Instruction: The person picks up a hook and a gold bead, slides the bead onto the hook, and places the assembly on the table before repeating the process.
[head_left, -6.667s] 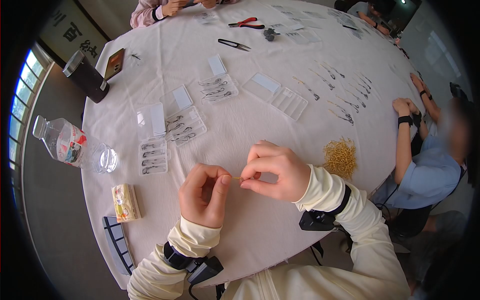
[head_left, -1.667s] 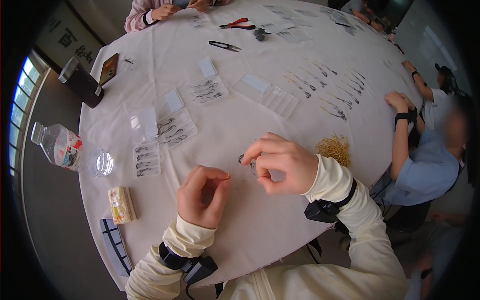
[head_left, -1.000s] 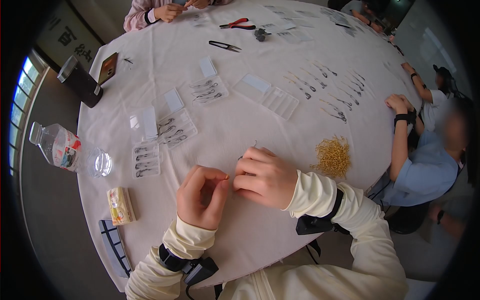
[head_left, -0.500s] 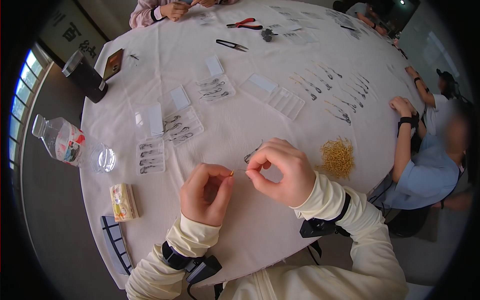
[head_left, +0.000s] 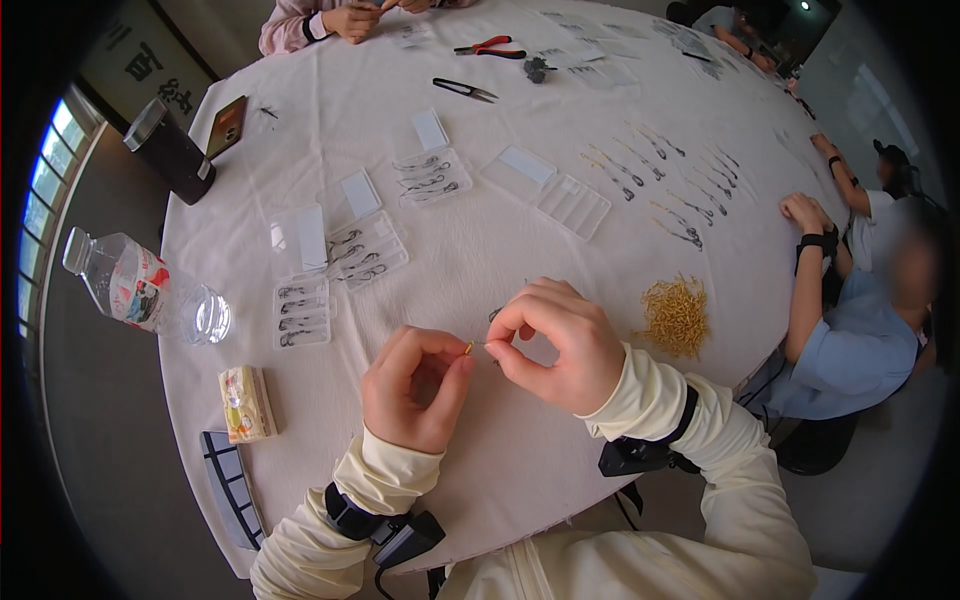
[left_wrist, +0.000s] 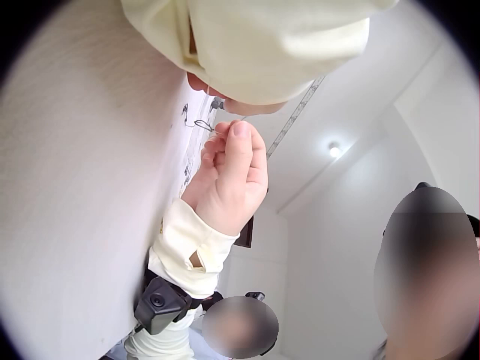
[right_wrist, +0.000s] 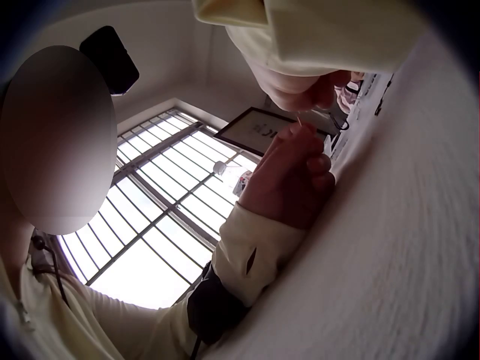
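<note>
My left hand (head_left: 415,390) pinches a tiny gold-coloured piece (head_left: 468,349) between thumb and forefinger, low over the tablecloth. Right beside it, my right hand (head_left: 560,345) pinches a thin dark wire-like piece (head_left: 479,344) whose end meets the gold piece in the head view. A dark wire loop (left_wrist: 202,124) shows at the right fingertips in the left wrist view. Behind the right hand lies another small dark piece (head_left: 495,313), mostly hidden by the fingers. To the right is a heap of small gold-coloured pieces (head_left: 675,316).
Clear compartment boxes, one holding dark hook-like pieces (head_left: 303,312) and one unfilled box (head_left: 573,205), stand ahead. Rows of gold-ended dark pieces (head_left: 690,232) lie right. A bottle (head_left: 140,290), tumbler (head_left: 170,155), tissue pack (head_left: 248,404), snips (head_left: 465,90) and pliers (head_left: 490,47) stand about.
The right hand left the left fingertips, reached down to the table, and came back pinching a thin dark piece, now closer to the gold piece. The left hand kept its pinch nearly in place.
</note>
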